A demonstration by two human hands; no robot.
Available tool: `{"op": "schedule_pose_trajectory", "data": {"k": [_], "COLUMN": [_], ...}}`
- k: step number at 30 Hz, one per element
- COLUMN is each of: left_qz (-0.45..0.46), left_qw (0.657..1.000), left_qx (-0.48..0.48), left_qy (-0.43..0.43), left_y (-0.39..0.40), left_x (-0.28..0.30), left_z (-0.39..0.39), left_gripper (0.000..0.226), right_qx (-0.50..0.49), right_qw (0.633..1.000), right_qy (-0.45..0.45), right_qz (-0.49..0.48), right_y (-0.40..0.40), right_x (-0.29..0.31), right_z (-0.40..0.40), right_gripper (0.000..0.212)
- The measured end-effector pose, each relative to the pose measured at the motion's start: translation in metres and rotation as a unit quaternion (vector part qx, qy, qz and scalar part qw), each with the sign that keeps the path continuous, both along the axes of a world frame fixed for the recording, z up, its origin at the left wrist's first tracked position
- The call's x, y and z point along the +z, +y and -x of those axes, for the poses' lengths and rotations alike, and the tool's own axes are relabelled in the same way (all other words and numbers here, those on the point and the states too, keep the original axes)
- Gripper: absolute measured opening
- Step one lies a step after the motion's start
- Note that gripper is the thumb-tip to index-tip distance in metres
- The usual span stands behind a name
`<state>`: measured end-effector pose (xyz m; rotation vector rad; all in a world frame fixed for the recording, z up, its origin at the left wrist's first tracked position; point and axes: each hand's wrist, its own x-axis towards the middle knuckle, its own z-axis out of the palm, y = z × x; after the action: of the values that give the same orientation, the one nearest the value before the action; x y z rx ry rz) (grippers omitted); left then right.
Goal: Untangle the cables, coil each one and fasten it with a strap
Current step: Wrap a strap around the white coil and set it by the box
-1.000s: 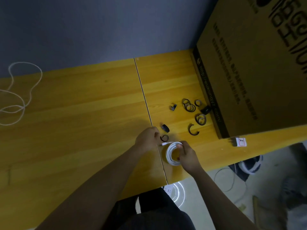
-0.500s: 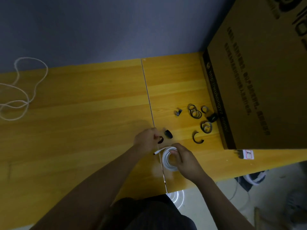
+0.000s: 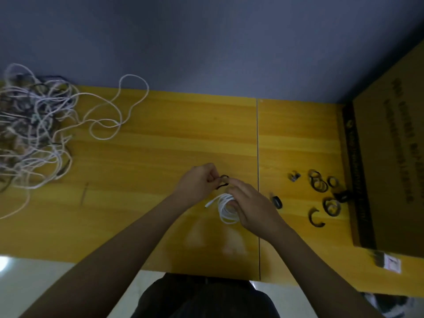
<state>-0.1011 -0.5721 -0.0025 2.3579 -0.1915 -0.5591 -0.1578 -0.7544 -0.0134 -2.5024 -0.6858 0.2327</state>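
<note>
Both hands now meet over the tabletop (image 3: 160, 138) left of the seam; half a second ago they worked right at the seam. View has swung left since then, so the tangle (image 3: 34, 134) of white and dark cables now fills the far left, where only a loop or two showed before.

Left hand (image 3: 197, 182): fingers curled, pinching one end of a black strap (image 3: 222, 181). A second ago that strap lay on the tabletop by the fingertips; now it is lifted and drawn between the two hands.

Right hand (image 3: 250, 205): index finger and thumb reach to the strap's other end; lower fingers curl round the white coil (image 3: 226, 208), gripping it. Coil sits under the right palm, partly hidden, one loose plug end pointing left. Cannot tell whether the coil touches the tabletop.

Spare straps (image 3: 321, 191), black rings and open C-shapes, lie scattered right of the seam, same spread as before. One dark oval piece (image 3: 277, 201) lies just beside the right wrist. Box (image 3: 390, 157) stands at far right, its edge close to the straps.
</note>
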Motion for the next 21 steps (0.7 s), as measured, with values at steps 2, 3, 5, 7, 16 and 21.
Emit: {"op": "schedule_pose_trajectory", "data": {"k": [2, 3, 5, 7, 16, 21], "left_qz": [0.013, 0.018, 0.022, 0.020, 0.026, -0.025], "left_qw": [1.000, 1.000, 1.000, 1.000, 0.998, 0.992], "left_qx": [0.013, 0.016, 0.014, 0.006, -0.056, -0.108], "left_qy": [0.008, 0.012, 0.017, 0.009, -0.008, -0.053], "left_y": [0.015, 0.022, 0.036, 0.048, 0.105, 0.134], "left_x": [0.010, 0.015, 0.025, 0.035, 0.081, 0.104], "left_z": [0.001, 0.002, 0.002, 0.003, 0.009, 0.007], "left_gripper": [0.013, 0.013, 0.011, 0.010, 0.016, 0.012], "right_qx": [0.027, 0.031, 0.022, -0.002, -0.071, -0.066], "right_qw": [0.999, 0.999, 0.999, 0.999, 0.995, 0.993], "right_qy": [0.015, 0.022, 0.029, 0.040, -0.031, -0.080], "right_qz": [0.032, 0.039, 0.036, -0.001, -0.070, -0.062], "right_y": [0.008, 0.012, 0.022, 0.034, 0.095, 0.125], "right_x": [0.003, 0.005, 0.009, 0.015, 0.051, 0.067], "right_z": [-0.006, -0.008, -0.010, -0.011, -0.015, -0.018], "right_gripper": [0.034, 0.036, 0.038, 0.037, 0.026, 0.021]}}
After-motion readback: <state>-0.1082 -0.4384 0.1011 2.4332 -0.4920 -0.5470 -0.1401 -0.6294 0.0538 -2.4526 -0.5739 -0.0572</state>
